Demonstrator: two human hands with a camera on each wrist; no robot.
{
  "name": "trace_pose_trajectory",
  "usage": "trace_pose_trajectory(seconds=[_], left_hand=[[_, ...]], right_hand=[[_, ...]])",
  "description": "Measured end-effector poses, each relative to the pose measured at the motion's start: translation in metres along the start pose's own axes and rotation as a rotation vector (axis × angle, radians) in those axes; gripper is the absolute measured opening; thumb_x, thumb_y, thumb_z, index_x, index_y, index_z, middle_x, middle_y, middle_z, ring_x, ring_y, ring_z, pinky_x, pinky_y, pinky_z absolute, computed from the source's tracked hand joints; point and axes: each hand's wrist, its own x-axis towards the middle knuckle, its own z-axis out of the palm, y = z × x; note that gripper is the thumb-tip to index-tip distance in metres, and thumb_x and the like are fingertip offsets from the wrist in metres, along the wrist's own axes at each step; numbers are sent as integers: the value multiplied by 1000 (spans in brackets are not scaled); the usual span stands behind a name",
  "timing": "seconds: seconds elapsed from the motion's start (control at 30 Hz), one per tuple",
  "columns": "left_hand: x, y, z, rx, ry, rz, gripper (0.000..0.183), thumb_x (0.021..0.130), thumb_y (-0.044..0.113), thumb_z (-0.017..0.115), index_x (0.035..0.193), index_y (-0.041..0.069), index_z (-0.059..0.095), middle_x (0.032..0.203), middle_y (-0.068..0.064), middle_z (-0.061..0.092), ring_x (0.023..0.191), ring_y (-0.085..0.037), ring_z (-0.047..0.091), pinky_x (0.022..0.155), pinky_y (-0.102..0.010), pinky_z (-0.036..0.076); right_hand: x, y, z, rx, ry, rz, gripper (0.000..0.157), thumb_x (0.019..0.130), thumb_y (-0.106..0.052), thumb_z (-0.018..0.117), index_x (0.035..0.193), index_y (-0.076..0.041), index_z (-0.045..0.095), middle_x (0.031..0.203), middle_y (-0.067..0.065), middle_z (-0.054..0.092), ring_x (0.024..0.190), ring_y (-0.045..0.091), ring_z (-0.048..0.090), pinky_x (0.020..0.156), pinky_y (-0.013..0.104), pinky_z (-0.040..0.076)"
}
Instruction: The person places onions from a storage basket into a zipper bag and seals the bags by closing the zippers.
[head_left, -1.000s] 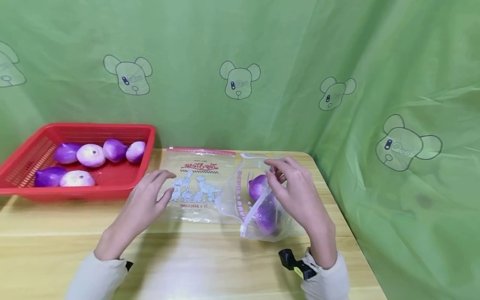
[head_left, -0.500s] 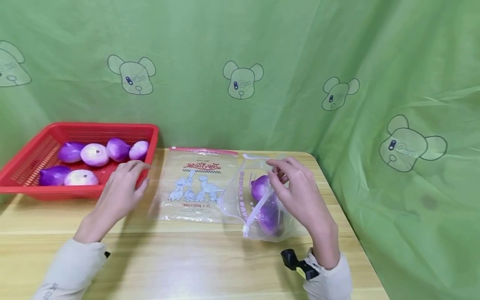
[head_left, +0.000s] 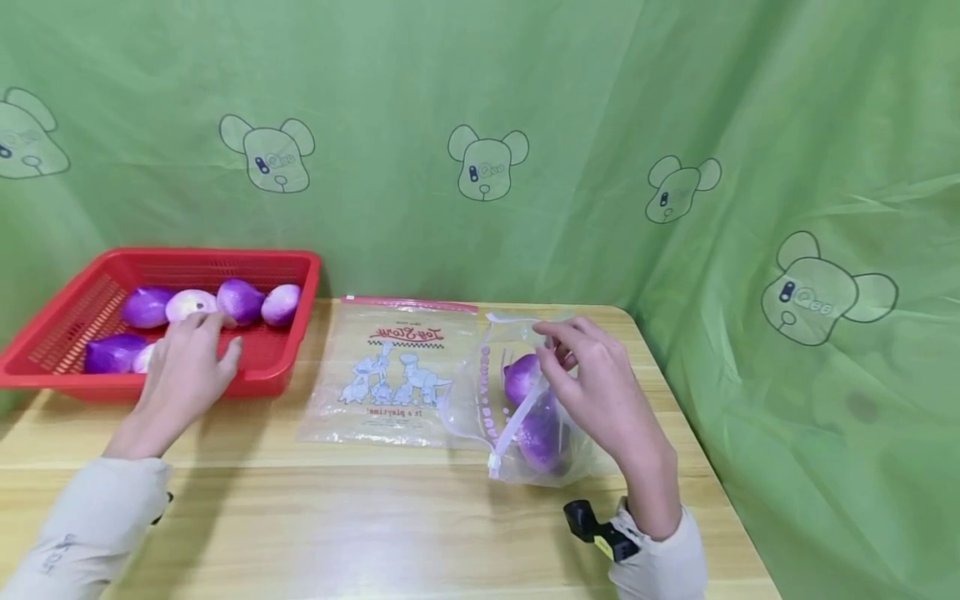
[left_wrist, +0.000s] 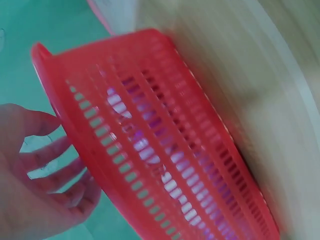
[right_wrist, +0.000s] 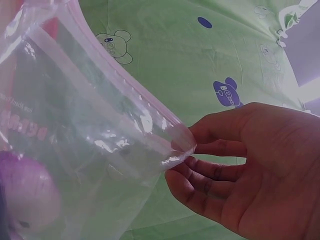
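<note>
My right hand (head_left: 596, 379) pinches the edge of a clear zip bag (right_wrist: 107, 140) between thumb and fingers. Inside that bag lie two purple onions (head_left: 542, 437), one behind the other. Over the near rim of a red basket (head_left: 258, 383) hovers my left hand (head_left: 187, 358), its fingers loosely bent and holding nothing. Several purple-and-white onions are in the basket, among them a purple onion (head_left: 114, 353) at the left and a whitish onion (head_left: 189, 302) partly covered by my fingertips. The left wrist view has the fingers beside the basket's rim (left_wrist: 75, 135).
A flat clear bag (head_left: 393, 367) with red lettering and a red zip strip lies between the basket and the upright bag. Green cloth (head_left: 375, 125) hangs along the back and right of the wooden table (head_left: 337, 525).
My left hand has moved left, from above the flat bag to over the basket's near rim. The right hand keeps its pinch on the zip bag and has hardly moved.
</note>
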Motion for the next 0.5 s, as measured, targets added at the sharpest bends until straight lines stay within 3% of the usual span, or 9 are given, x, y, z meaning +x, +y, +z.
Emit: trace_pose_trajectory(seconds=[0.3,0.5], left_hand=[[14,-29,-9,75,-117,-174,27,85,12,60,97,-12,56,92,-38,50,82,-62,48,57,-65,38],[29,-47,-18,107,-312,-336,40,86,18,59,101,-18,50,100,-46,43,90,-67,41,66,-70,37]], right_hand=[[-4,1,-1,4,-6,20,29,94,-6,63,122,-1,67,97,6,66,81,15,63,62,24,55],[-4,0,-2,5,-6,19,29,94,-7,63,122,0,67,97,5,66,80,15,62,62,24,55]])
